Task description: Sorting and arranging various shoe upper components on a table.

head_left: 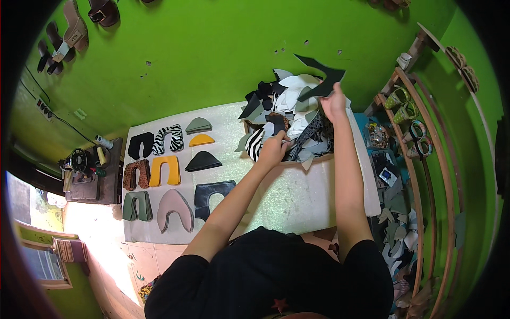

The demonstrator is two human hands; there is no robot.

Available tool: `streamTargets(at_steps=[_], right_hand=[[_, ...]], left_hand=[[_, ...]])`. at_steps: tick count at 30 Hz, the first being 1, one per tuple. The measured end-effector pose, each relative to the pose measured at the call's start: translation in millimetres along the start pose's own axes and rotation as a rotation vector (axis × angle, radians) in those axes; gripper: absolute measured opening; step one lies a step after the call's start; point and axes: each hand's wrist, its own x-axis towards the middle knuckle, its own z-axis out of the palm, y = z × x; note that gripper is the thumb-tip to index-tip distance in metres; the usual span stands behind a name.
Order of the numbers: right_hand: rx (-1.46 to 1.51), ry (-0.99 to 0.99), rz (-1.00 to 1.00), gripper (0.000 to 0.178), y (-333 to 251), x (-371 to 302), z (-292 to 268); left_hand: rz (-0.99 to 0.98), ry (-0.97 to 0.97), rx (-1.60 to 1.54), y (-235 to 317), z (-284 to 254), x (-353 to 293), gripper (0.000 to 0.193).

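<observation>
My right hand (334, 103) is closed on a dark green, curved leather-like cut-out (330, 80), raised over the far right of a heap of scraps (297, 98). At the heap's near left side, my left hand (273, 150) has its fingers pinched at the lower edge of a dark grey scrap (277, 123). A zebra-striped piece (255, 143) lies just left of that hand. White, black, grey and patterned offcuts fill the heap, whose container is mostly hidden beneath them.
On the left of the white table (276, 204) are sorted stacks, including yellow arches (164, 170), pink arches (176, 210) and black half-moons (203, 161). A sewing machine (79, 159) stands further left. Wooden shoe racks (417, 159) and a scrap pile (398, 212) lie right.
</observation>
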Motion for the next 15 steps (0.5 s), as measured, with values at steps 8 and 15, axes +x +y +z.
streamTargets(at_steps=[8, 15], right_hand=[[-1.472, -0.056, -0.415, 0.042, 35, -9, -94], [-1.538, -0.228, -0.323, 0.042, 26, -41, -92]], left_hand=[[0.086, 0.043, -0.003, 4, 3, -11, 0.02], [0.099, 0.081, -0.043, 5, 8, -1, 0.011]])
